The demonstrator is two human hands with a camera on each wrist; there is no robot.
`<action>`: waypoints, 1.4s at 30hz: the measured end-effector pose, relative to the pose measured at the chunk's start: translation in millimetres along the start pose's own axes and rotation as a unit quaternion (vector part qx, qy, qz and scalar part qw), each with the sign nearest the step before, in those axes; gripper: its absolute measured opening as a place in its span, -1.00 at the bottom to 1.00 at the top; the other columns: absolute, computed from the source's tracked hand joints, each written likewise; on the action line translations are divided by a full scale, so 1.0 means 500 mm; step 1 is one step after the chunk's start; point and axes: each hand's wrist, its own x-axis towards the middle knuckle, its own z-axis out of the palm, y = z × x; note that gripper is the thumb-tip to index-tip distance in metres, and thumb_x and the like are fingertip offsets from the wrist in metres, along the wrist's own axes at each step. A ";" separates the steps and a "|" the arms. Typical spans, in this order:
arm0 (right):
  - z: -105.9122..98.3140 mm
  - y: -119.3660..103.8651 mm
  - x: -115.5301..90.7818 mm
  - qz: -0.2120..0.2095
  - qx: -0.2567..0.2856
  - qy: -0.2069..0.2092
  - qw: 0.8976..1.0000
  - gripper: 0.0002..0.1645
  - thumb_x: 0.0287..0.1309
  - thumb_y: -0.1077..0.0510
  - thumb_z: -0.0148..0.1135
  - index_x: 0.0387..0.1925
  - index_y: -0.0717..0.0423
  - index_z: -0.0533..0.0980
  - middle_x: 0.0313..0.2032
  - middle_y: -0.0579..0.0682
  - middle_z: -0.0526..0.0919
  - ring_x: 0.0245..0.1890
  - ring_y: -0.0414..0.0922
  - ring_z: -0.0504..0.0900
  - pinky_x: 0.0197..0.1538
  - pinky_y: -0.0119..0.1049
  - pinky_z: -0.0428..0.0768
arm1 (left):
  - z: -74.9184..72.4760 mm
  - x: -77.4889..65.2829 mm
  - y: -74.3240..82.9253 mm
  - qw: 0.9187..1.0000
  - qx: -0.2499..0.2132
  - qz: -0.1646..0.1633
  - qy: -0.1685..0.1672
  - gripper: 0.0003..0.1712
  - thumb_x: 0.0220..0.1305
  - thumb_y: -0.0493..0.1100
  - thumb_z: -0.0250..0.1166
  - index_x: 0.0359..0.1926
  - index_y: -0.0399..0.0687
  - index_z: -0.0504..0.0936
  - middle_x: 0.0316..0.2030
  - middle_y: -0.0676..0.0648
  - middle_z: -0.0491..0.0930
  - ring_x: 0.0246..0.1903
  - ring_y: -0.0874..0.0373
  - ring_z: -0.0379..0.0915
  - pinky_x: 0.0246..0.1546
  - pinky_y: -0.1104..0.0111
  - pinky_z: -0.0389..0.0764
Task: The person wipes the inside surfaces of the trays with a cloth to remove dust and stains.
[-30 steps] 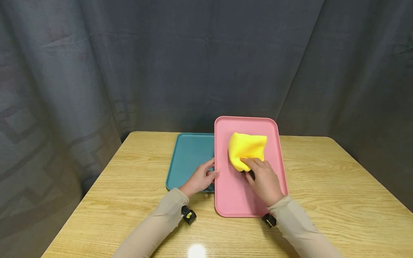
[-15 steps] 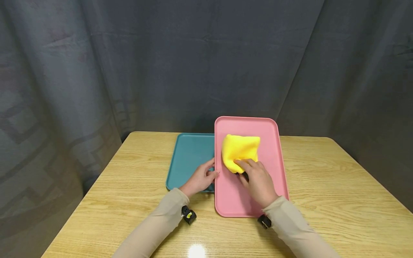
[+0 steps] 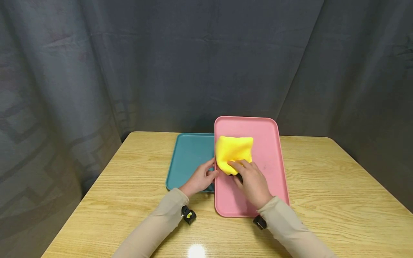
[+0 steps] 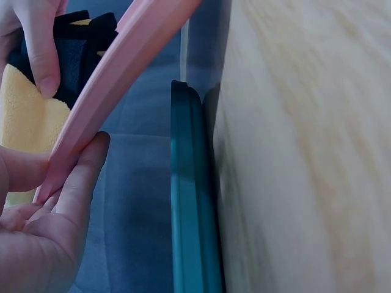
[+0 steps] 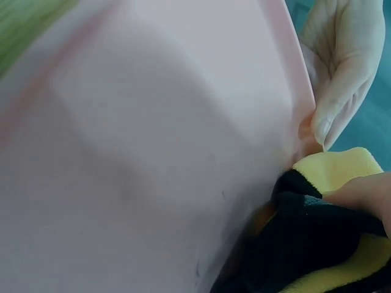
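Now the yellow cloth (image 3: pixel 233 148), clamped in the right hand (image 3: pixel 253 184), sits farther left, at the left edge of the pink tray (image 3: pixel 266 143), which the left hand (image 3: pixel 200 178) pinches; the wiping stroke seems nearly across, faint dark specks (image 3: pixel 264 167) remaining.

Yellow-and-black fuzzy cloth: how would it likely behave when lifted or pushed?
The yellow-and-black fuzzy cloth is probably floppy, since it bunches into folds under the right hand. It looks thin and soft, so likely light and hard to break. Pushed across the smooth pink rectangular plastic-looking tray, it may crumple rather than roll, having no rigid round shape.
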 end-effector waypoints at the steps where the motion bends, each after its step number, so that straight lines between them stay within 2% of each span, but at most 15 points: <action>1: 0.001 -0.001 0.000 -0.002 0.000 0.002 1.000 -0.44 -0.14 0.27 0.46 0.02 0.05 0.56 -0.13 0.03 0.62 -0.26 0.00 0.51 -0.17 -0.15 0.58 | 0.000 0.000 0.000 1.000 -0.003 0.003 0.001 -0.36 0.41 -0.30 -0.02 0.44 -0.13 0.02 0.22 -0.32 0.34 -0.09 -0.15 0.59 -0.20 0.33 0.69; 9: 0.005 -0.009 0.000 -0.001 -0.004 0.001 1.000 -0.42 -0.16 0.27 0.46 0.02 0.05 0.56 -0.12 0.06 0.62 -0.23 0.03 0.52 -0.17 -0.12 0.60 | 0.003 0.006 -0.005 1.000 -0.005 0.006 0.011 -0.38 0.39 -0.31 -0.01 0.42 -0.19 0.07 0.14 -0.33 0.40 -0.06 -0.17 0.57 -0.22 0.36 0.69; 17: 0.009 -0.013 0.000 -0.004 -0.001 0.003 1.000 -0.42 -0.15 0.28 0.45 0.03 0.02 0.56 -0.11 0.05 0.62 -0.21 0.03 0.53 -0.16 -0.10 0.59 | 0.000 0.003 -0.008 1.000 0.000 0.009 -0.001 -0.41 0.41 -0.30 -0.05 0.42 -0.15 0.08 0.22 -0.34 0.35 -0.05 -0.14 0.58 -0.18 0.35 0.69; 25: 0.012 -0.017 0.000 -0.011 -0.001 0.011 1.000 -0.42 -0.17 0.28 0.46 0.01 0.00 0.57 -0.11 0.04 0.62 -0.24 0.03 0.53 -0.20 -0.12 0.58 | -0.001 0.001 -0.008 1.000 0.005 0.005 -0.002 -0.45 0.41 -0.29 -0.06 0.40 -0.10 0.15 0.21 -0.30 0.37 -0.10 -0.12 0.59 -0.17 0.33 0.69; 42: 0.016 -0.020 0.000 -0.029 0.002 0.020 0.999 -0.44 -0.18 0.29 0.47 -0.02 0.00 0.59 -0.12 0.03 0.62 -0.24 0.02 0.53 -0.18 -0.12 0.60 | -0.002 0.000 -0.006 1.000 0.007 0.021 -0.002 -0.47 0.41 -0.28 -0.06 0.38 -0.14 0.17 0.27 -0.32 0.31 -0.15 -0.12 0.61 -0.18 0.33 0.69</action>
